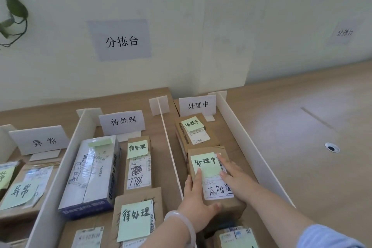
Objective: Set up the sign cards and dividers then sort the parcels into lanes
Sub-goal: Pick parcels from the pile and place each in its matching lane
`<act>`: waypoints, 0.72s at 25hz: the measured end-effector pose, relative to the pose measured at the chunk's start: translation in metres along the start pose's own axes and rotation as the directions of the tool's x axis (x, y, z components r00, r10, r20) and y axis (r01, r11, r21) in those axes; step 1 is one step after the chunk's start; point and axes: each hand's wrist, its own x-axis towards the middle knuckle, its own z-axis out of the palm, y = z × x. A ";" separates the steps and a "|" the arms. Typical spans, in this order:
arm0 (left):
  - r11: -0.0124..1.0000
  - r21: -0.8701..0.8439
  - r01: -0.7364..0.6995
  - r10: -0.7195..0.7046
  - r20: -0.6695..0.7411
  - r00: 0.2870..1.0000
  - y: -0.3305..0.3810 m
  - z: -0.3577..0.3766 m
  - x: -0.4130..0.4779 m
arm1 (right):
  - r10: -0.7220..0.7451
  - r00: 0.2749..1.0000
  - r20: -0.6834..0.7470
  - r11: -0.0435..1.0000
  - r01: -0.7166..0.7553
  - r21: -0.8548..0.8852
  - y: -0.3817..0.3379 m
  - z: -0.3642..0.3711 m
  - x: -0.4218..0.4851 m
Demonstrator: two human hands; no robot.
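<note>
Lower centre-right: a brown parcel [218, 189] lies on the bench in the right-most lane between white dividers [249, 145]. The left hand [196, 201] grips its near corner; the right hand [231, 173] rests flat on top.

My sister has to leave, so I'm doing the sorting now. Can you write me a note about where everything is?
Left hand grips the near corner of a brown parcel; right hand lies flat on top.
The parcel, tagged 处理中, sits in the right lane, in front of the matching sign card.
Done: signs and dividers stand; all three lanes hold parcels.
Left: let go. I can't tell whether more parcels wait.
</note>
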 end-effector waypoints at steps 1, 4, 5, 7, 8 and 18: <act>1.000 0.013 0.005 -0.005 -0.001 1.000 0.000 0.001 0.000 | 0.006 1.000 0.005 1.000 -0.006 -0.002 -0.001 0.000 -0.002; 0.998 0.061 -0.006 0.007 -0.025 1.000 0.003 -0.001 -0.005 | -0.013 1.000 -0.010 0.999 0.013 -0.039 -0.004 -0.004 -0.006; 0.997 0.077 -0.016 0.018 -0.032 0.999 0.004 -0.003 -0.008 | -0.026 0.999 -0.021 0.998 0.025 -0.065 -0.006 -0.005 -0.007; 0.994 0.107 -0.024 0.029 -0.045 0.999 0.006 -0.010 -0.014 | -0.044 0.998 -0.037 0.992 0.039 -0.118 -0.007 -0.009 -0.011; 0.991 0.131 -0.025 0.033 -0.060 0.998 0.007 -0.015 -0.019 | -0.053 0.998 -0.039 0.989 0.047 -0.141 -0.008 -0.012 -0.015; 0.701 0.712 -0.024 0.247 -0.212 0.945 -0.017 -0.125 -0.135 | -0.335 0.939 0.077 0.712 0.306 -0.632 -0.106 0.000 -0.096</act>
